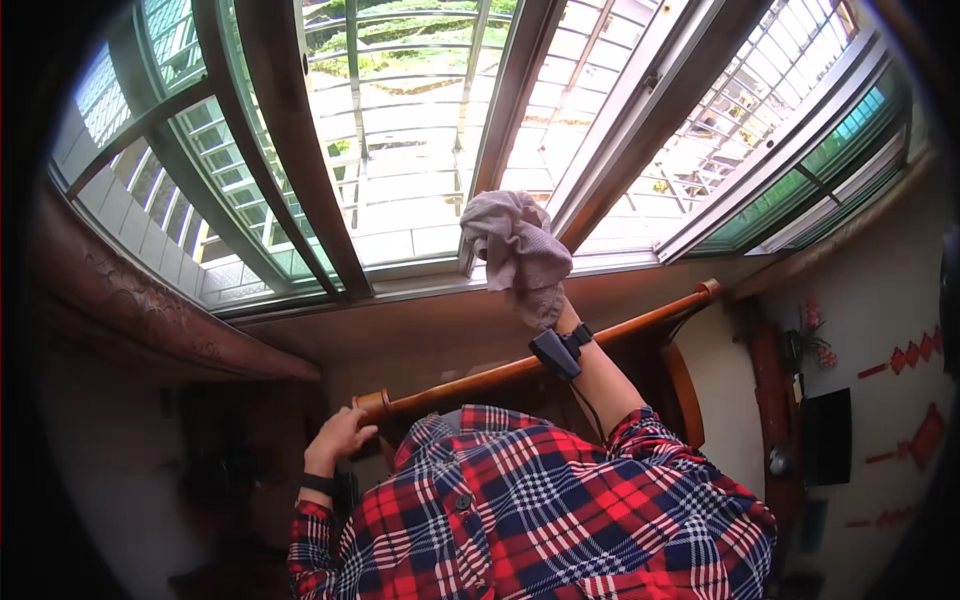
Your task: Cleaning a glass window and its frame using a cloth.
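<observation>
Cloth [522,245] is held near the window [415,150], right fingers hidden; left fingers [356,430] are bent at the rail's [465,381] left end. What's done or left can't be told.

The cloth [522,245] is a dusty mauve-grey thing with kind of a bumpy weave, all crumpled into a loose wad by the brown window frame [516,100], can't tell if they're touching.

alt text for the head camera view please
A crumpled greyish-pink cloth hides the wearer's right hand, raised before a barred window. The left hand rests at one end of a wooden rail; a red-and-navy plaid shirt fills the lower middle.
</observation>
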The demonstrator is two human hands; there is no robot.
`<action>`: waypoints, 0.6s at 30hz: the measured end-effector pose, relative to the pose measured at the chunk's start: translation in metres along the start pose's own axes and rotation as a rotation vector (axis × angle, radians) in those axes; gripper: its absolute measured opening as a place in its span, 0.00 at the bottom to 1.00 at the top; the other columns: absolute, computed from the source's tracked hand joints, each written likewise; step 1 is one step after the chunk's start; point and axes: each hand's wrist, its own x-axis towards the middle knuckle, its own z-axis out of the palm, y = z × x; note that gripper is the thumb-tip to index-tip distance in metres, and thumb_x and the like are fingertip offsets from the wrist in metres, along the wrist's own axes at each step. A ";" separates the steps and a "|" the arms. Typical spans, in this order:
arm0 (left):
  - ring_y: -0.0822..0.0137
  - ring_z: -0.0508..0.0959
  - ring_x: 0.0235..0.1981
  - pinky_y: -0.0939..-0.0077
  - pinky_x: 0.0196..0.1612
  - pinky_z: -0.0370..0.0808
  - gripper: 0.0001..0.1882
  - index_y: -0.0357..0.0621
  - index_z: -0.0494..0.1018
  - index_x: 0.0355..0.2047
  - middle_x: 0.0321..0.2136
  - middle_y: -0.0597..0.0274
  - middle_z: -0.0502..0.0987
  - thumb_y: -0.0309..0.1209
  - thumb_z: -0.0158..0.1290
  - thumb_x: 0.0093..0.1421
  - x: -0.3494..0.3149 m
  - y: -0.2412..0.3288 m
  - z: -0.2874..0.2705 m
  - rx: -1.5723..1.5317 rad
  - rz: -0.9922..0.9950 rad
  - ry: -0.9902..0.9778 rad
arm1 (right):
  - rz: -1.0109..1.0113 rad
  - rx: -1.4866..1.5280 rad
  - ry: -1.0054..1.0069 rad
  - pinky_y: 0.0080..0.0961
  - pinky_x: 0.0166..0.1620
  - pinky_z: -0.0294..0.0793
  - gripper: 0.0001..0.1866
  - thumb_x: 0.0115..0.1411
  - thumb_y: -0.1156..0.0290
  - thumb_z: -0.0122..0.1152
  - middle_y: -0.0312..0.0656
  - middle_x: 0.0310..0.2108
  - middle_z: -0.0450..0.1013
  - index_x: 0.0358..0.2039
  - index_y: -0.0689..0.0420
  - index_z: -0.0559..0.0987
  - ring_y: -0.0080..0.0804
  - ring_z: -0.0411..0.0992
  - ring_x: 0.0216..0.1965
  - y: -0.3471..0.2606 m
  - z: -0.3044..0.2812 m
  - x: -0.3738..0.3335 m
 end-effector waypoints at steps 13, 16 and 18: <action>0.45 0.76 0.52 0.57 0.55 0.73 0.21 0.40 0.76 0.49 0.46 0.43 0.78 0.42 0.58 0.62 -0.025 -0.029 0.079 -0.244 -0.223 0.107 | -0.939 -1.489 0.402 0.37 0.50 0.72 0.15 0.71 0.66 0.49 0.50 0.49 0.72 0.52 0.60 0.71 0.43 0.73 0.49 -0.050 -0.006 0.154; 0.45 0.77 0.51 0.57 0.54 0.74 0.21 0.39 0.75 0.49 0.46 0.43 0.78 0.41 0.59 0.62 -0.017 -0.028 0.086 -0.234 -0.194 0.138 | -0.842 -1.517 0.328 0.44 0.52 0.73 0.31 0.51 0.73 0.72 0.53 0.48 0.63 0.53 0.60 0.67 0.54 0.67 0.50 -0.018 -0.035 0.126; 0.45 0.77 0.51 0.57 0.54 0.74 0.21 0.39 0.75 0.50 0.47 0.42 0.78 0.40 0.59 0.62 -0.017 -0.031 0.093 -0.248 -0.187 0.105 | -0.688 -1.480 0.332 0.44 0.52 0.73 0.30 0.53 0.74 0.70 0.54 0.50 0.61 0.55 0.58 0.66 0.55 0.68 0.49 0.004 -0.047 0.100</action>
